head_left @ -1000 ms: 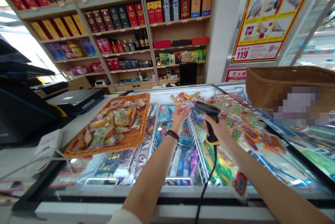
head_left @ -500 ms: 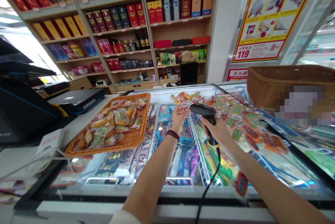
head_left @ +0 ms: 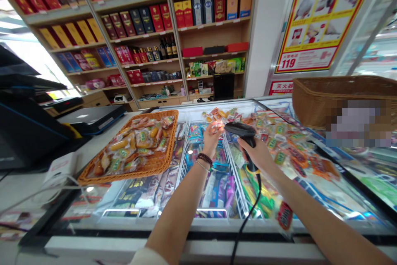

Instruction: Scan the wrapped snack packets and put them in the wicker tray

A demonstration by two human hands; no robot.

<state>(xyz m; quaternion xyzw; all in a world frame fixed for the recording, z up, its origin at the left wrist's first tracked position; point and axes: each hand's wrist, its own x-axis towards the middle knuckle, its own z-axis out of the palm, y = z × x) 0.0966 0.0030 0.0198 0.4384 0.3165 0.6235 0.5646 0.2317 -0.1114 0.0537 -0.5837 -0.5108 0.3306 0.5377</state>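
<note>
My right hand (head_left: 256,153) is wrapped round the handle of a black corded barcode scanner (head_left: 240,129), whose head faces left. Just left of that head, my left hand (head_left: 212,137) has its fingers closed on a small clear-wrapped packet (head_left: 218,124), lit by a reddish-white glow. Both hands are above the glass top of a freezer (head_left: 214,228). Wrapped snacks (head_left: 281,141) lie spread on the glass to the right, and a few more are behind my left hand. A red packet (head_left: 284,215) rests below my right forearm.
An orange wicker tray (head_left: 155,165) of wrapped snacks stands at the left. Beyond it are a black scale (head_left: 93,120) and a white box (head_left: 60,170) with cables. A brown basket (head_left: 313,103) is at the right. The scanner's black cable (head_left: 245,223) hangs toward the front edge.
A bright reddish light now shows on the packet and fingertips of my left hand. Both hands have stayed almost in place.
</note>
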